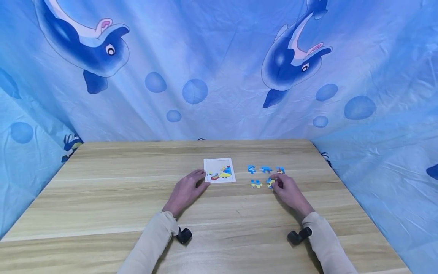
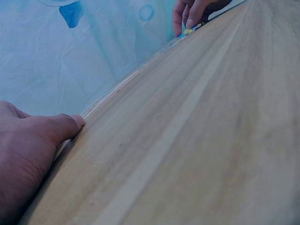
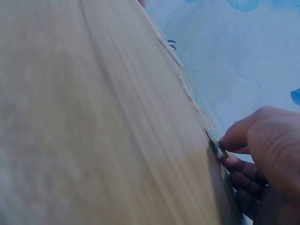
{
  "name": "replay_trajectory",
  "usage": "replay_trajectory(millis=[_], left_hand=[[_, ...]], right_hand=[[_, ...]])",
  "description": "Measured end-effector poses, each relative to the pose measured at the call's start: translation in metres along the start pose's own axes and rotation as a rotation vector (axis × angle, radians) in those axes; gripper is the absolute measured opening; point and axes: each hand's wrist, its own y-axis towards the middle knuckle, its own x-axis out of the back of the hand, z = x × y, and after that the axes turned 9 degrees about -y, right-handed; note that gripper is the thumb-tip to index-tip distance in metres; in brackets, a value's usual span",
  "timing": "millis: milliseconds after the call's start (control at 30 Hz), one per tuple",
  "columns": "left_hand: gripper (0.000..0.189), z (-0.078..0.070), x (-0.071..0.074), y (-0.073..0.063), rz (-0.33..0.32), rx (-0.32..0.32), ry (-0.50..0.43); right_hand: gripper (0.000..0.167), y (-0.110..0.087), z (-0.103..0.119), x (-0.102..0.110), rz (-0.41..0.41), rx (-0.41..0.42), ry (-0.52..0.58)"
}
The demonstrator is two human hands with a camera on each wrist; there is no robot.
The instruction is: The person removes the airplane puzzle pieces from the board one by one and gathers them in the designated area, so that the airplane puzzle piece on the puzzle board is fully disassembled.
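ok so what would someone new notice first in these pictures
Probably the two large cartoon dolphins on the blue curtain behind the table. Next, perhaps the white-framed puzzle board beside the left hand, then the right hand pinching a jigsaw piece among the loose pieces.

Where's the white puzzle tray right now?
In the head view, the white puzzle tray lies on the table at mid-width, just right of the left hand and left of the loose puzzle pieces.
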Motion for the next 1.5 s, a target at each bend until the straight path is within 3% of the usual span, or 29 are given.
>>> replay_trajectory(millis=[300,733,933,1100,1500], left_hand=[[0.045,0.000,-0.001,0.000,-0.014,-0.009,0.007],[0.047,0.000,0.000,-0.002,-0.017,0.002,-0.003],[0.047,0.001,0.001,-0.002,-0.013,0.006,-0.005],[0.046,0.001,0.002,-0.002,-0.009,0.009,-0.011],[0.047,0.001,0.000,0.000,-0.003,0.005,-0.002]], right_hand=[[0.022,-0.001,0.001,-0.002,-0.049,0.020,-0.099],[0.023,0.001,-0.002,-0.003,-0.081,-0.016,0.053],[0.024,0.004,0.007,0.000,-0.135,0.028,0.139],[0.025,0.009,0.022,-0.002,-0.119,0.043,0.204],[0.024,0.027,0.038,-0.022,-0.087,0.105,0.195]])
